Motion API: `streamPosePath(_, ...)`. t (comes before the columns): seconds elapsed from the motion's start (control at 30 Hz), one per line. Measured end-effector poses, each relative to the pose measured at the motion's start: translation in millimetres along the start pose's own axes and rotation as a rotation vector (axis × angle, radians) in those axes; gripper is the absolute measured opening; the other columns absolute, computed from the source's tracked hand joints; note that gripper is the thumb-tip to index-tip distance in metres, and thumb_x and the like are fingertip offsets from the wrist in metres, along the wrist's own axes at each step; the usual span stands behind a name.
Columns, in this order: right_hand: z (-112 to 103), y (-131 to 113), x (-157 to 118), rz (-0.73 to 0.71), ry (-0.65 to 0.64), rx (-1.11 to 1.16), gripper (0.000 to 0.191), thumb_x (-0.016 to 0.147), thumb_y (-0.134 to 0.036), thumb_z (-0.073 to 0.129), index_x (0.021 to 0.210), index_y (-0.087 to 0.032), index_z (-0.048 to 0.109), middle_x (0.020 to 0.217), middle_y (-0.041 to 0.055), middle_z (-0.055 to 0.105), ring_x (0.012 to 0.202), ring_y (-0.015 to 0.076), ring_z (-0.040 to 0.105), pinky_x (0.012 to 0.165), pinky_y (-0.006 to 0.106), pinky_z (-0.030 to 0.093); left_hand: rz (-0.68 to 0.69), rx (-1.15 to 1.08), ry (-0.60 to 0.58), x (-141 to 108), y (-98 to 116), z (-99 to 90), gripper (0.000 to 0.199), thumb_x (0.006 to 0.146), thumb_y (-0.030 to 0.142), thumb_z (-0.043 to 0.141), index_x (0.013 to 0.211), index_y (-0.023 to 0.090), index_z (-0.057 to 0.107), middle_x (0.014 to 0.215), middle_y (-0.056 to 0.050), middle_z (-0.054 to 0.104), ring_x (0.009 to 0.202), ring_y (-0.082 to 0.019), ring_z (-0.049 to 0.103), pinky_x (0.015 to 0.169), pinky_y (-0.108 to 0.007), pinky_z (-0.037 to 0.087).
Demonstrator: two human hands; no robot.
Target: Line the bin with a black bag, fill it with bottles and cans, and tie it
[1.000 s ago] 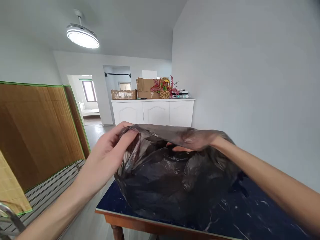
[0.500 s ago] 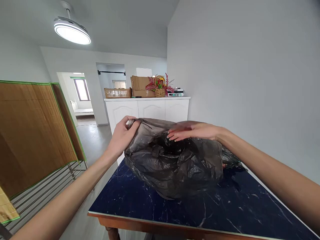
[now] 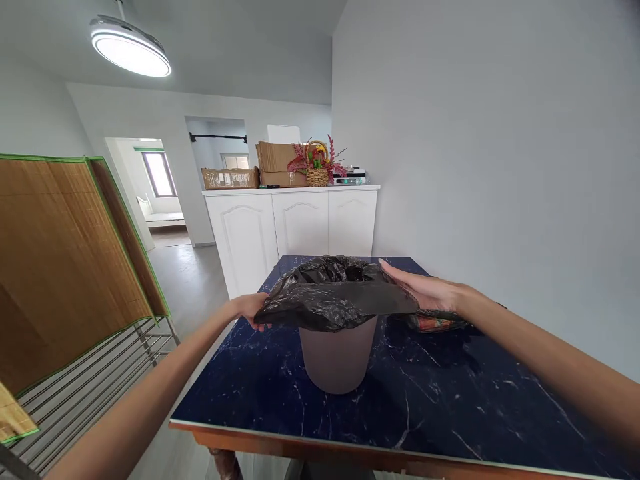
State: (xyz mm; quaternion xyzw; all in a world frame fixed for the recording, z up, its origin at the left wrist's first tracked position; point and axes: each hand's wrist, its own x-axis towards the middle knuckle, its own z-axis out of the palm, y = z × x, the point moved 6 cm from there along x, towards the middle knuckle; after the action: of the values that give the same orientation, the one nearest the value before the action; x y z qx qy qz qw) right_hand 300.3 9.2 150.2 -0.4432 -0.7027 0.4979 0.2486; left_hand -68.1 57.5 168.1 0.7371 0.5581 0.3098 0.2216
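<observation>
A pinkish-grey trash can (image 3: 337,360) stands upright on the dark blue marbled table. Its mouth is covered by a black garbage bag (image 3: 340,300), whose edge is folded down outside the rim and flares to both sides. My left hand (image 3: 253,310) grips the bag's left edge, its fingers partly hidden behind the plastic. At the right side, my right hand (image 3: 427,292) lies stretched against the bag, fingers extended. Just beneath that hand rests a dark plastic package with a red-orange patch (image 3: 435,323), partly covered by the hand.
The marbled table (image 3: 240,393) has a wooden edge in front. Behind it stands a white cabinet (image 3: 300,227) with cardboard boxes (image 3: 275,163) and a flower basket (image 3: 317,175) on top. At left is a metal rack (image 3: 100,373) with a bamboo mat (image 3: 50,267).
The bag has gone from being held spread over the can to sitting around its rim, exposing the can's body. Both hands moved lower and outward, the right one leaving the bag's inside.
</observation>
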Motion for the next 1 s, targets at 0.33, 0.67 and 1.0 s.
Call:
streamPosePath(0.33, 32, -18, -83, -0.486, 0.702, -0.441, 0.052, 0.099, -0.052, 0.069, 0.144, -0.03, 0.055, 0.145, 0.0133, 0.062, 0.131, 0.0302, 0.063, 0.1, 0.045, 0.061, 0.346, 0.041, 0.2, -97, 49, -2.5, 0.037, 0.108, 0.053, 0.043, 0.119, 0.024, 0.063, 0.122, -0.01, 0.071, 0.115, -0.027, 0.066, 0.106, -0.046, 0.05)
streamPosePath(0.67, 105, 27, -75, -0.741, 0.288, -1.206, 0.032, 0.099, -0.015, 0.059, 0.124, -0.03, 0.071, 0.121, 0.0092, 0.077, 0.105, 0.0292, 0.075, 0.084, 0.047, 0.064, 0.862, 0.608, 0.108, -148, 15, 83.8, 0.016, 0.096, 0.01, 0.059, 0.103, 0.024, 0.065, 0.117, -0.01, 0.067, 0.11, -0.03, 0.062, 0.097, -0.048, 0.053)
streamPosePath(1.0, 74, -58, -94, -0.871, 0.677, -1.005, 0.035, 0.104, -0.028, 0.065, 0.139, -0.023, 0.06, 0.134, 0.0133, 0.071, 0.125, 0.0285, 0.068, 0.104, 0.045, 0.054, 0.331, 0.187, 0.178, -160, -82, 76.3, 0.066, 0.089, 0.046, 0.079, 0.144, 0.027, 0.046, 0.132, -0.012, 0.055, 0.116, -0.028, 0.063, 0.1, -0.043, 0.057)
